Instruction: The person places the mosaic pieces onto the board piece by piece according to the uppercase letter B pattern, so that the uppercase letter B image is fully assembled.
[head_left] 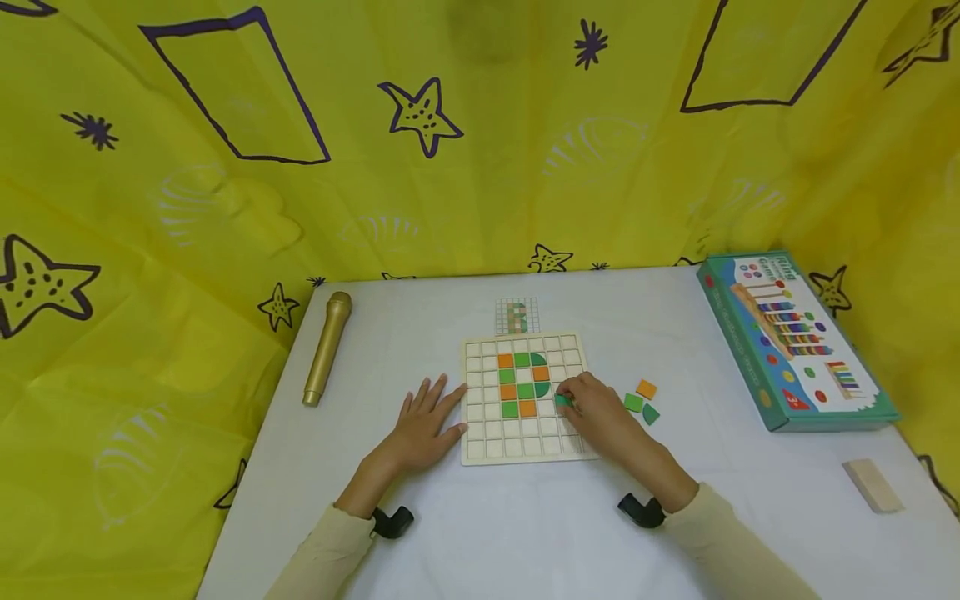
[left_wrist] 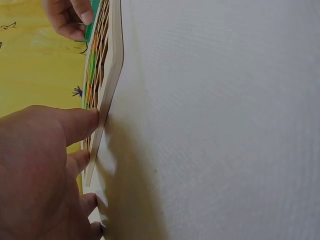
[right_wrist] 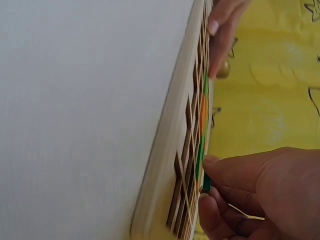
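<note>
A square wooden grid board [head_left: 474, 450] lies flat in the middle of the table. Orange squares, light green squares and dark green quarter-circle tiles fill several cells. With fingers spread, my left hand [head_left: 422, 429] touches the board's left edge; the left wrist view shows the thumb against the rim. My right hand [head_left: 603, 417] pinches a small dark green tile [right_wrist: 207, 181] between thumb and fingers over the board's right part; its full outline is hidden. To the right of this hand lie a loose orange square [head_left: 646, 389], a light green square [head_left: 633, 403] and a dark green quarter-circle tile [head_left: 651, 414].
Behind the board is a small pattern card [head_left: 517, 316] with a coloured grid figure. A golden microphone [head_left: 327, 348] lies at the left. At the right are a green game box [head_left: 802, 342] and a wooden block [head_left: 873, 486]. A yellow patterned cloth [head_left: 480, 192] hangs behind the table.
</note>
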